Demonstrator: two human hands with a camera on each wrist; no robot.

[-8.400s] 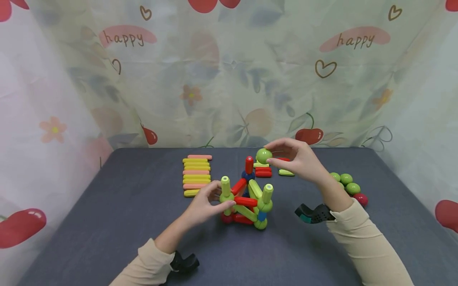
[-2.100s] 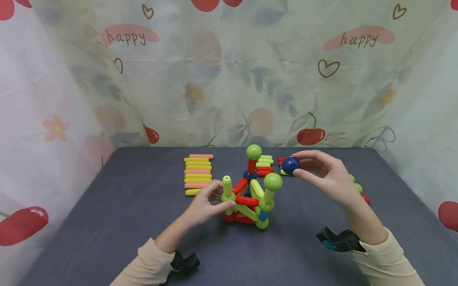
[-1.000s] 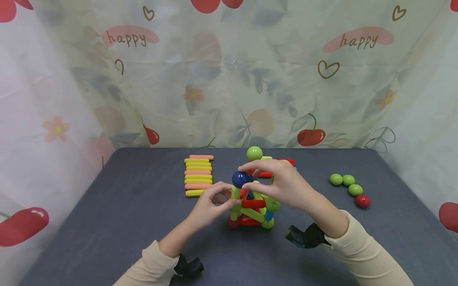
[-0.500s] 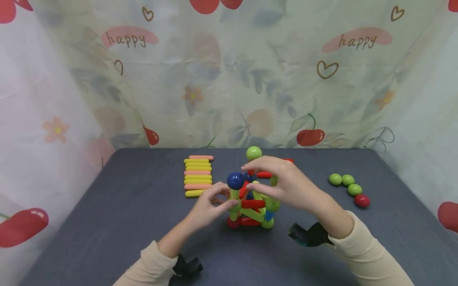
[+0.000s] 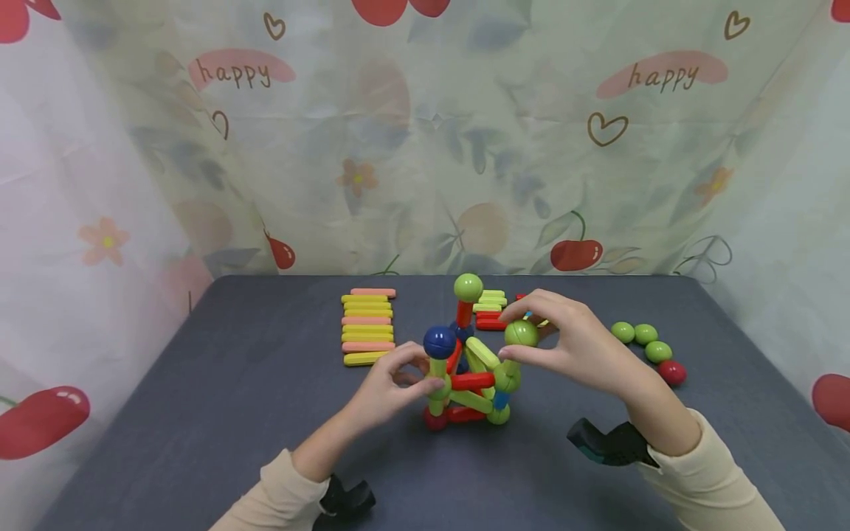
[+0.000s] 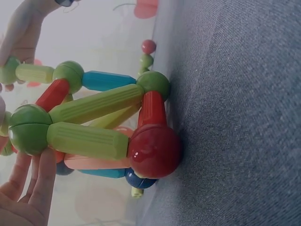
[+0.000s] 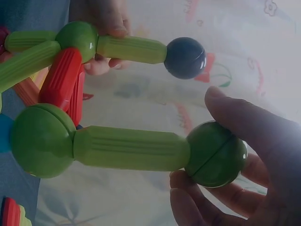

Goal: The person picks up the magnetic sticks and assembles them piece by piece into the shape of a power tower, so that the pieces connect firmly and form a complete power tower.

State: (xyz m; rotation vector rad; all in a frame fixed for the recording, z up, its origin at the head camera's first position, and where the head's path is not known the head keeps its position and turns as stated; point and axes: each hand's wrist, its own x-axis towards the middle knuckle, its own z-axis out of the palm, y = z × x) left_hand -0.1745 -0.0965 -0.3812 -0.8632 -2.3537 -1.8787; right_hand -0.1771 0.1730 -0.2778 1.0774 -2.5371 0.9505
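A frame of magnetic rods and balls [image 5: 472,381] stands on the dark table [image 5: 279,435]. My left hand [image 5: 392,380] pinches the green ball [image 6: 30,129] at its near left corner. Above that corner, a light green rod carries a dark blue ball [image 5: 439,342]. My right hand [image 5: 574,343] holds the green ball [image 7: 216,154] atop the right post, thumb on one side and fingers curled on the other; this light green rod [image 7: 132,148] leans a little right. Another green ball [image 5: 468,287] tops the red rod at the back. A red ball [image 6: 155,150] forms a bottom corner.
Yellow and pink rods [image 5: 367,329] lie in a column at the back left. Red rods [image 5: 490,320] and light green rods lie behind the frame, partly hidden by the right hand. Several green balls [image 5: 658,352] and a red ball [image 5: 673,373] rest at the right.
The right hand brought the dark blue ball onto the left post, let it go, then moved right to the green ball. Earlier, green balls went onto the back and right posts. The left hand kept its grip.
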